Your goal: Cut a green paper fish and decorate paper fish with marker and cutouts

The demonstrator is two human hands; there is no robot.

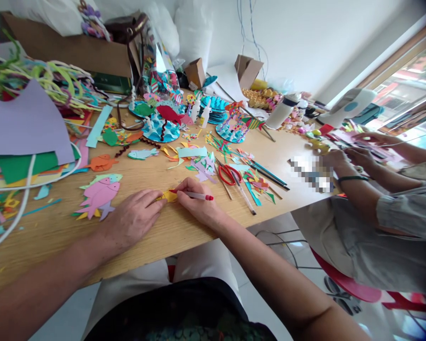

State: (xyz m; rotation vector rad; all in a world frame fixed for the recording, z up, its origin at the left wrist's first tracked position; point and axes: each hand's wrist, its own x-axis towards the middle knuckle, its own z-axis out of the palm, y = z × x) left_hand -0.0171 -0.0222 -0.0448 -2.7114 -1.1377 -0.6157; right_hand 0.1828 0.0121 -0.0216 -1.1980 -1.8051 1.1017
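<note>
A small yellow paper piece point(169, 195) lies on the wooden table between my two hands. The fingertips of my left hand point(137, 218) press down on its left side, fingers together and stretched out. My right hand point(199, 203) pinches a red-capped pen point(199, 195), its red tip touching the paper. To the left of my left hand is a stack of paper fish point(99, 194), pink on top. An orange paper fish point(102, 163) and a light blue one point(143, 154) lie farther back. Red-handled scissors point(230, 174) and a clear pen point(244, 194) rest beyond my right hand.
Paper scraps point(204, 166) and pencils point(270, 174) lie in the middle. Behind stand blue fish decorations point(161, 128) and glue bottles point(205, 116). Purple sheets point(28, 123) and a white cord point(28, 189) are at left. Another person's hands point(341, 161) work at right.
</note>
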